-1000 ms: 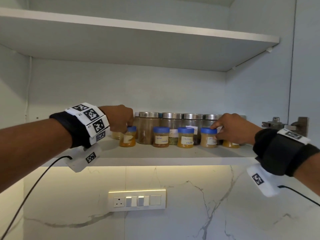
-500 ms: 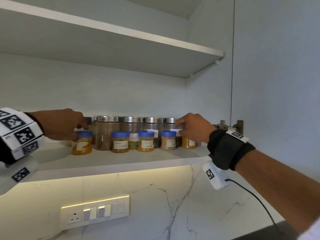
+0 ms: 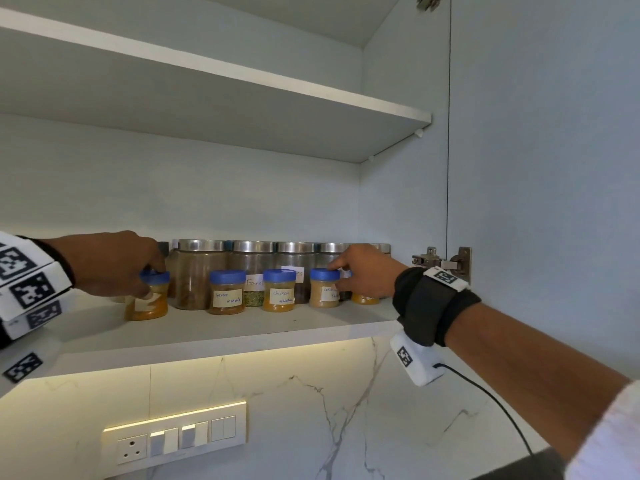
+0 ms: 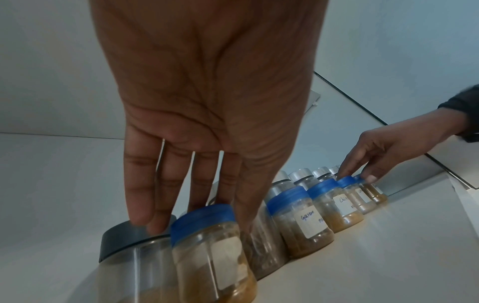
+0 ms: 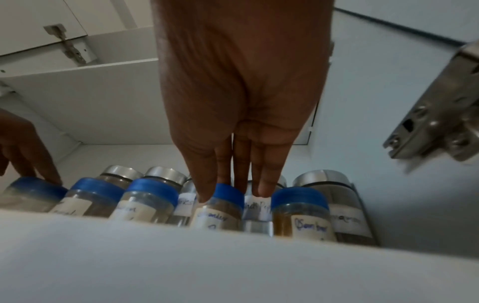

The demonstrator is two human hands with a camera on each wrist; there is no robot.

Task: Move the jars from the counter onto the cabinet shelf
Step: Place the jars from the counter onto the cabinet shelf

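Both hands reach onto the cabinet shelf (image 3: 221, 336). The left hand (image 3: 114, 265) grips the blue lid of the leftmost jar (image 3: 149, 295) at 9 o'clock; the right hand (image 3: 367, 277), fingers nearly straight, pinches the lid of the coriander jar (image 3: 323, 288) at 3 o'clock, both jars standing upright in the front row

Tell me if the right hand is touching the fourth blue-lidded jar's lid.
Touching. The right wrist view shows the right hand with fingertips on the blue-lidded jar at its lid.

On the shelf (image 3: 214, 336), a front row of small jars (image 3: 225, 292) stands before taller jars (image 3: 199, 271) behind.
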